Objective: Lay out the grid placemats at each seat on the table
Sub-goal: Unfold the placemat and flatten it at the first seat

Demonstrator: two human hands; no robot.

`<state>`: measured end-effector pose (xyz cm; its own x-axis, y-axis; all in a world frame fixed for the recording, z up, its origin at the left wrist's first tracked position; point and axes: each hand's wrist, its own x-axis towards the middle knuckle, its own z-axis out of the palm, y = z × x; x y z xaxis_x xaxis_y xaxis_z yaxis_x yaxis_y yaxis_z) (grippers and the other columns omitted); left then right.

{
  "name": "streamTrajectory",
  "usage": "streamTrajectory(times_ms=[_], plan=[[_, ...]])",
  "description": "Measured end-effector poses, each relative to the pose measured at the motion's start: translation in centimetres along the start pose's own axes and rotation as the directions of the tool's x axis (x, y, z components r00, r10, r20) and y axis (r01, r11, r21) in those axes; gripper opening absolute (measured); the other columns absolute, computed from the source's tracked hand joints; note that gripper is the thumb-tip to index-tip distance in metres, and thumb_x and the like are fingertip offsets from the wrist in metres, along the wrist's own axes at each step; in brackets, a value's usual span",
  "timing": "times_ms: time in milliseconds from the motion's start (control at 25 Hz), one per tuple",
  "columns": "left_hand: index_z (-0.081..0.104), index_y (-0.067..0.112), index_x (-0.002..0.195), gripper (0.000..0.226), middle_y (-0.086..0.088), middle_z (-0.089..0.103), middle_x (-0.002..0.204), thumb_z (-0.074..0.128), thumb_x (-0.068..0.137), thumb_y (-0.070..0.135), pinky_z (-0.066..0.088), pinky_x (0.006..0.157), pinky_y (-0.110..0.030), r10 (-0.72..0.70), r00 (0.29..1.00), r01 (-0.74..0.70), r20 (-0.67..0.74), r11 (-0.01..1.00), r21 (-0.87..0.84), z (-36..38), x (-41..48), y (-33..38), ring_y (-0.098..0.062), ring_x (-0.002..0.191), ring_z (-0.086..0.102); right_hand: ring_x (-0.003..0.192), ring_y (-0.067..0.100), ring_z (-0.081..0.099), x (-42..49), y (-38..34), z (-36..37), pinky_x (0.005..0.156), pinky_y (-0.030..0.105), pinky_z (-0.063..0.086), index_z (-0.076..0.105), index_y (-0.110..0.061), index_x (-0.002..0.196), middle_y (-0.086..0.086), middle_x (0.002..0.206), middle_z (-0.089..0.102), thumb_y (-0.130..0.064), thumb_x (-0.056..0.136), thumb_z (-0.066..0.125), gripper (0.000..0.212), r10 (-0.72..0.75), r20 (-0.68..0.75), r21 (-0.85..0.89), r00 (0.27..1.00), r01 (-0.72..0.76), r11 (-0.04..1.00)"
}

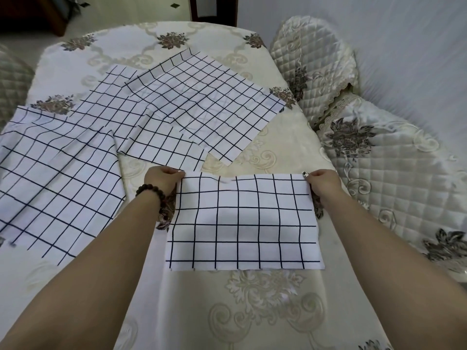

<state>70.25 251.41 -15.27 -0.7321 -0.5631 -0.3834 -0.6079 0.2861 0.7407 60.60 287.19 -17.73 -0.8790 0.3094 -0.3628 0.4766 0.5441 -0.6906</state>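
Both our hands pinch the far corners of a white cloth placemat with a black grid (243, 223): our left hand (161, 178), a dark beaded bracelet (151, 192) on its wrist, grips the far left corner, and our right hand (322, 181) grips the far right one. That placemat lies flat on the cream floral tablecloth (265, 304) at the near edge of the table. Beyond it, overlapping grid placemats (161, 117) lie scattered across the middle and left, perhaps four, though the layers are hard to separate, and a quilted cream chair cover (316, 61) stands at the right.
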Motion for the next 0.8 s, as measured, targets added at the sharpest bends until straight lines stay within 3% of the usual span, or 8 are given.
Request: streamTrajectory(times_ms=[80,160,400,480,560,600,680,800], plan=[[0.072,0.005,0.091,0.025,-0.007,0.069,0.093,0.071,0.080,0.027,0.045,0.080,-0.027,0.000,1.000,0.001,-0.018,1.000,0.007,-0.1,0.3,-0.6,-0.022,0.089,0.061,0.077,0.022,0.055,0.5,0.5,0.0,0.073,0.037,0.049,0.062,-0.019,0.064,0.010,0.077,0.061,-0.019,0.080,0.067,0.016,-0.017,-0.017,-0.045,1.000,0.017,0.999],[0.072,0.005,0.089,0.025,-0.008,0.069,0.090,0.071,0.079,0.028,0.046,0.078,-0.027,0.024,0.999,-0.023,-0.027,1.000,0.017,0.0,0.4,-1.0,-0.024,0.092,0.063,0.081,0.023,0.056,0.8,0.8,0.2,0.078,0.038,0.050,0.070,-0.013,0.079,0.008,0.079,0.062,-0.020,0.081,0.066,0.009,-0.036,-0.033,-0.078,0.999,0.034,0.996],[0.069,0.007,0.100,0.032,-0.006,0.068,0.099,0.069,0.081,0.033,0.044,0.080,-0.027,0.090,0.995,-0.085,-0.049,0.992,0.095,-0.3,-0.5,-1.0,-0.021,0.095,0.061,0.098,0.030,0.060,-1.0,0.7,-0.8,0.084,0.038,0.046,0.066,-0.004,0.100,0.015,0.103,0.068,-0.029,0.084,0.065,0.030,-0.056,-0.018,-0.080,0.998,0.054,0.995],[0.064,0.007,0.109,0.032,-0.008,0.064,0.111,0.064,0.085,0.027,0.044,0.085,-0.031,0.244,0.963,-0.209,-0.117,0.945,0.252,0.1,-1.8,-1.3,-0.026,0.104,0.058,0.107,0.035,0.056,-2.9,0.7,-1.1,0.088,0.041,0.044,0.062,-0.003,0.109,0.019,0.113,0.064,-0.030,0.086,0.060,0.036,-0.153,-0.102,-0.202,0.983,0.130,0.971],[0.058,0.003,0.121,0.036,-0.015,0.057,0.128,0.055,0.089,0.020,0.041,0.099,-0.040,0.525,0.850,-0.462,-0.041,0.780,0.422,1.9,-3.7,-1.9,-0.033,0.120,0.049,0.117,0.040,0.048,-5.6,0.9,0.0,0.097,0.044,0.039,0.056,0.001,0.120,0.024,0.123,0.057,-0.028,0.090,0.048,0.042,-0.426,-0.123,-0.382,0.897,0.353,0.854],[0.051,0.002,0.129,0.042,-0.018,0.050,0.137,0.049,0.091,0.019,0.035,0.107,-0.043,0.614,0.786,-0.564,0.071,0.665,0.490,3.3,-4.9,-1.9,-0.034,0.129,0.041,0.126,0.039,0.042,-7.3,0.8,1.3,0.104,0.045,0.034,0.051,0.001,0.127,0.024,0.133,0.051,-0.029,0.092,0.041,0.047,-0.537,-0.039,-0.443,0.843,0.467,0.765],[0.029,0.007,0.145,0.053,-0.013,0.023,0.156,0.034,0.096,0.026,0.014,0.118,-0.043,0.609,0.731,-0.658,0.307,0.508,0.556,6.4,-7.0,-1.9,-0.028,0.145,0.014,0.146,0.030,0.015,-10.5,0.4,4.7,0.119,0.046,0.013,0.029,-0.006,0.146,0.014,0.156,0.024,-0.030,0.096,0.030,0.055,-0.598,0.240,-0.502,0.764,0.625,0.598],[0.002,0.014,0.151,0.059,-0.003,-0.004,0.160,0.016,0.099,0.038,-0.008,0.118,-0.039,0.503,0.765,-0.632,0.403,0.465,0.620,9.6,-7.5,-2.1,-0.019,0.146,-0.013,0.148,0.017,-0.009,-12.3,-0.2,9.3,0.119,0.045,-0.007,0.004,-0.018,0.152,-0.001,0.161,-0.004,-0.037,0.099,0.020,0.058,-0.552,0.428,-0.545,0.716,0.691,0.474]])
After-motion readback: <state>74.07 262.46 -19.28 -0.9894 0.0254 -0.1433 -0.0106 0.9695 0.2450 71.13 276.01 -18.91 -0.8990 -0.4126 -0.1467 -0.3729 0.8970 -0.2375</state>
